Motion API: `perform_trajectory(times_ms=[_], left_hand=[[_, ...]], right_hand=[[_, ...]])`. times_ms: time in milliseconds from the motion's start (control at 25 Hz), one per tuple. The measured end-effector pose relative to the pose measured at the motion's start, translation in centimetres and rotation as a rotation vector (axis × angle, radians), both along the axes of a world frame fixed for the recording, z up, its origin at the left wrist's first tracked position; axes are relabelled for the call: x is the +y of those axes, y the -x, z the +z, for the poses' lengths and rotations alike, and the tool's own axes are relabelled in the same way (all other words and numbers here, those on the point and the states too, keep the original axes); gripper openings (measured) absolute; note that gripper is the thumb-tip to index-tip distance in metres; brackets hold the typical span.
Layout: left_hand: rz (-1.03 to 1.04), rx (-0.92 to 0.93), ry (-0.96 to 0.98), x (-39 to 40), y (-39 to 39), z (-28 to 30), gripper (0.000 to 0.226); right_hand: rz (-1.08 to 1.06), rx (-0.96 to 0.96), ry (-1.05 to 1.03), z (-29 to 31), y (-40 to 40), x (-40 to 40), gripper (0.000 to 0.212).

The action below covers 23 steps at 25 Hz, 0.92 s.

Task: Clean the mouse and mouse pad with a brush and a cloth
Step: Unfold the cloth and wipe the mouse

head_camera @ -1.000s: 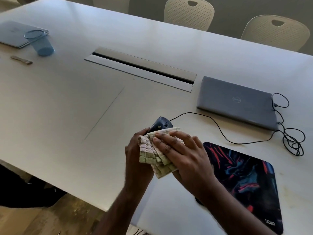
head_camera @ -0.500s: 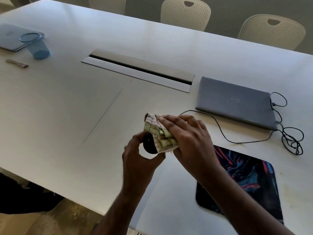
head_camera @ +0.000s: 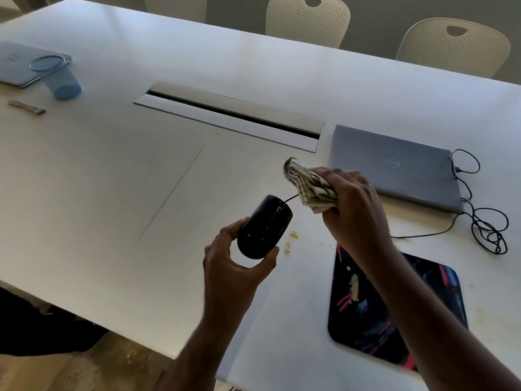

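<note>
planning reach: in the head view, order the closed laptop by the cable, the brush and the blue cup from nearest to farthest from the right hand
From the right hand:
1. closed laptop, just behind it
2. brush, far left
3. blue cup, far left, slightly beyond the brush; those two are nearly tied

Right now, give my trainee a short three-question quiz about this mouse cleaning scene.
1. True or false: the crumpled checked cloth is touching the black wired mouse.
2. Which hand holds the mouse: A left, B right?
3. Fill in: the yellowish smear lies on the dark patterned ____.

Key: 1 false; the right hand holds the cloth apart from it. 2 A. 3 mouse pad.
</note>
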<state>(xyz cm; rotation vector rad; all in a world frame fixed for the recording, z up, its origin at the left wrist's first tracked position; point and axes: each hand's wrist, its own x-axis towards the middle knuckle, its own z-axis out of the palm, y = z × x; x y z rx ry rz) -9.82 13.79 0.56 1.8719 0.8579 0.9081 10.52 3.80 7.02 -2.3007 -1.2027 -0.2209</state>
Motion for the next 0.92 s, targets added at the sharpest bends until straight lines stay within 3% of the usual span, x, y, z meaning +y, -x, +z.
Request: perform_trajectory(times_ms=[120, 360, 480, 600, 760, 920], left_hand=[[0.012, 0.007, 0.014, 0.2, -0.4, -0.1, 0.06], [-0.097, 0.008, -0.057, 1.1, -1.1, 0.0, 0.039], [0.004, 0.034, -0.092, 0.9, -1.1, 0.5, 0.053], [0.009, 0.05, -0.203, 0.2, -0.9, 0.4, 0.062], [0.012, 0.057, -0.11, -0.4, -0.5, 0.1, 0.064], [0.029, 0.018, -0.029, 0.2, -0.6, 0.1, 0.063]], right_hand=[[0.068, -0.039, -0.074, 0.6, 2.7, -0.8, 0.049], [0.239, -0.199, 0.067, 0.0, 8.2, -0.4, 0.051], [0.16, -0.24, 0.137, 0.1, 7.2, 0.6, 0.054], [0.101, -0.157, 0.172, 0.2, 5.1, 1.4, 0.054], [0.033, 0.025, 0.195, -0.2, 1.8, 1.5, 0.045], [0.008, 0.121, -0.067, -0.8, 2.1, -0.7, 0.053]])
